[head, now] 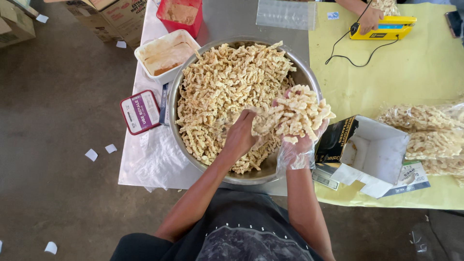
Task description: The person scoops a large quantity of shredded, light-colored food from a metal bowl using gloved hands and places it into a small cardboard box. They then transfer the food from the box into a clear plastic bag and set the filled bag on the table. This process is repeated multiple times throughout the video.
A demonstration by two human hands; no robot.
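Note:
A large steel bowl (309,79) on the table holds a heap of pale, twisted snack pieces (222,82). My left hand (240,137) is bare and pushes into the pieces near the bowl's middle. My right hand (299,145), in a clear plastic glove, is lifted above the bowl's right rim and cups a big pile of the snack pieces (297,113). The two hands sit close together, nearly touching.
An open white box (382,150) lies right of the bowl on a yellow cloth (386,72). Filled clear bags (430,130) sit at far right. Another person's hand (369,19) rests on a yellow sealer (386,29). A white tub (166,53), a red tub (180,14) and a small tin (140,112) stand left.

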